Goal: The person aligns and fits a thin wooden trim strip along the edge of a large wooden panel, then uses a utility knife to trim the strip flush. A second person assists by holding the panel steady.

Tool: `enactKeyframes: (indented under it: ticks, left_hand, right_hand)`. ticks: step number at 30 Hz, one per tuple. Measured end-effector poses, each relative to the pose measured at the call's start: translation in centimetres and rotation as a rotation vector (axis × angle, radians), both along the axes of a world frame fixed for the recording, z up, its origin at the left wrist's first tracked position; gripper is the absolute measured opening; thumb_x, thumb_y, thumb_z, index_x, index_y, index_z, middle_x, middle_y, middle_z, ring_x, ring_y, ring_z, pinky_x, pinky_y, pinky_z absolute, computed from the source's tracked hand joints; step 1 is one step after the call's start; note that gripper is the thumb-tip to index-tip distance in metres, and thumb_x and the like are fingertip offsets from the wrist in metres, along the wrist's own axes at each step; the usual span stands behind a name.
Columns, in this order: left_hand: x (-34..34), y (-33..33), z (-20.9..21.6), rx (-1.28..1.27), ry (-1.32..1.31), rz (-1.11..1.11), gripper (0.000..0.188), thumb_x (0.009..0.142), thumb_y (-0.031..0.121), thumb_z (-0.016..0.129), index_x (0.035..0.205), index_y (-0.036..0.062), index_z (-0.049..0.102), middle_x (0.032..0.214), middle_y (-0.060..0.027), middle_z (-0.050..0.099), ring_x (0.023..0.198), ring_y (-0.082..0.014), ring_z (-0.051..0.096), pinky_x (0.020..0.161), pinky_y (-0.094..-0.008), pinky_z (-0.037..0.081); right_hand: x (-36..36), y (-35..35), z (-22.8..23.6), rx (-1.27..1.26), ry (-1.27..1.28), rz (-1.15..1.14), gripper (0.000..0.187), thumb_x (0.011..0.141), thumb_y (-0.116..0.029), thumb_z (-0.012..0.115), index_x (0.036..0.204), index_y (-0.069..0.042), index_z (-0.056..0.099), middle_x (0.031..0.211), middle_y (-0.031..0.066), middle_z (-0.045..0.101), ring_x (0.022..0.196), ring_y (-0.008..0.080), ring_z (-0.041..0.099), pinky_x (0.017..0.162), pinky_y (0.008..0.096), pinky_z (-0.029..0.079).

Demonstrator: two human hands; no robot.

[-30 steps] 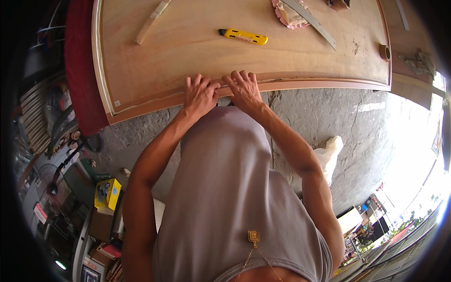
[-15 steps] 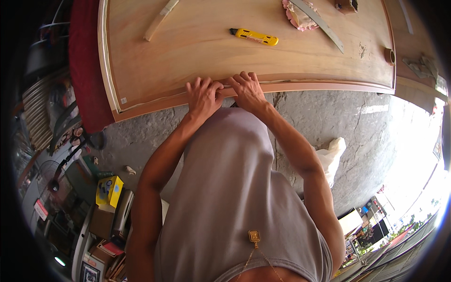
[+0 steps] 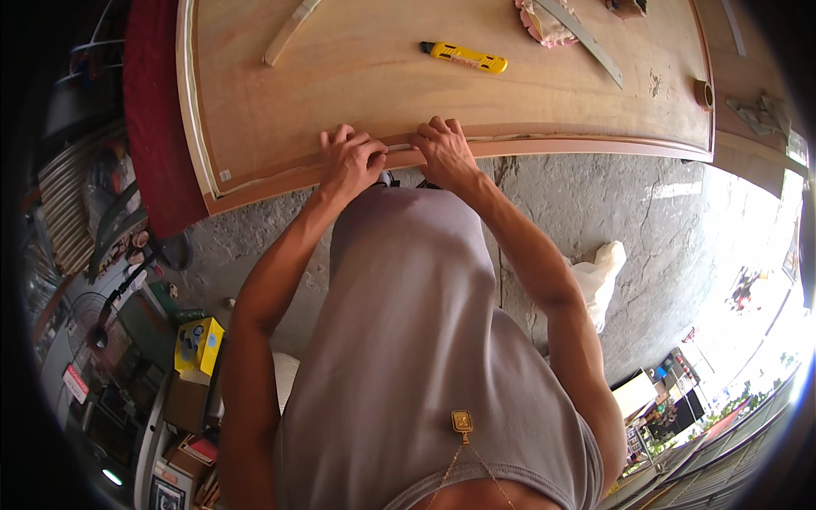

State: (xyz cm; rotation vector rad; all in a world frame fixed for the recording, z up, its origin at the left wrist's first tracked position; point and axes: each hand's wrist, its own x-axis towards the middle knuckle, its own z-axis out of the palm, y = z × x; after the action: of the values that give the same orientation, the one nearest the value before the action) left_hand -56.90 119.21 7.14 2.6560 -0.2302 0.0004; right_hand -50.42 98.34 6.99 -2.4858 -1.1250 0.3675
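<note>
A framed wooden panel (image 3: 340,93) lies flat before me, with a pale thin strip (image 3: 518,136) running along the inside of its near frame edge. My left hand (image 3: 350,161) is at this edge, thumb and forefinger pinched together on the strip while the other fingers curl over the panel. Just to its right, my right hand (image 3: 446,155) has its fingers bent down over the same strip and the frame. A short length of strip spans the gap between both hands. The fingertips are partly hidden.
On the panel lie a yellow utility knife (image 3: 467,58), a wooden stick (image 3: 289,34), a metal ruler (image 3: 586,42) over a frilled cloth pad (image 3: 544,24), and a tape roll (image 3: 703,95). Red cloth (image 3: 153,127) hangs at left. A white bag (image 3: 599,285) sits on the concrete floor.
My hands have moved apart along the near edge, the left one shifting to the left. The right hand has stayed at nearly the same place. The view has shifted slightly.
</note>
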Motion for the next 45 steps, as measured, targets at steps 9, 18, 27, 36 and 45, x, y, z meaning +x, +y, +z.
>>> enactKeyframes:
  ticks: [9, 18, 27, 36, 45]
  left_hand:
    - [0.0, -0.4, -0.1, 0.108, 0.041, -0.035, 0.005, 0.077, 0.019, 0.069, 0.081, 0.0165, 0.069, 0.084, 0.0036, 0.063, 0.095, -0.0218, 0.054, 0.083, -0.0448, 0.034]
    - [-1.4, 1.6, 0.1, 0.016, 0.015, 0.023, 0.005, 0.077, 0.02, 0.071, 0.08, 0.0168, 0.069, 0.088, 0.003, 0.064, 0.096, -0.0227, 0.054, 0.083, -0.0451, 0.034]
    - [-1.1, 2.3, -0.1, 0.084, -0.001, -0.053, 0.01, 0.079, 0.024, 0.07, 0.083, 0.0156, 0.067, 0.086, 0.0004, 0.064, 0.095, -0.0241, 0.055, 0.082, -0.046, 0.035]
    - [-1.9, 2.9, 0.0, 0.118, 0.031, -0.041, 0.015, 0.086, 0.026, 0.064, 0.098, 0.0189, 0.071, 0.094, -0.0009, 0.068, 0.102, -0.0271, 0.055, 0.088, -0.0485, 0.035]
    - [-1.9, 3.7, 0.0, 0.117, 0.065, -0.044, 0.015, 0.084, 0.029, 0.066, 0.092, 0.0167, 0.071, 0.092, -0.0031, 0.068, 0.101, -0.029, 0.055, 0.087, -0.0484, 0.035]
  right_hand:
    - [-1.2, 1.7, -0.7, -0.02, -0.042, -0.007, 0.041, 0.062, -0.011, 0.077, 0.1, -0.014, 0.064, 0.106, 0.0048, 0.055, 0.106, 0.0252, 0.051, 0.091, 0.0404, 0.04]
    - [-1.4, 2.6, -0.5, -0.039, -0.016, -0.012, 0.03, 0.072, -0.008, 0.064, 0.102, -0.009, 0.065, 0.106, 0.0102, 0.054, 0.103, 0.0275, 0.051, 0.087, 0.0398, 0.04]
    - [-3.2, 5.1, -0.7, -0.06, -0.055, -0.034, 0.037, 0.073, -0.015, 0.064, 0.11, -0.013, 0.065, 0.106, 0.0069, 0.057, 0.11, 0.026, 0.049, 0.091, 0.0398, 0.038]
    - [-3.3, 5.8, -1.3, -0.167, -0.119, -0.027, 0.025, 0.071, -0.026, 0.068, 0.095, -0.019, 0.068, 0.097, -0.0003, 0.058, 0.103, 0.0195, 0.049, 0.085, 0.036, 0.036]
    - [-3.4, 6.5, -3.7, -0.162, -0.168, -0.025, 0.028, 0.06, -0.027, 0.072, 0.087, -0.018, 0.07, 0.096, -0.0008, 0.059, 0.103, 0.0193, 0.05, 0.085, 0.037, 0.035]
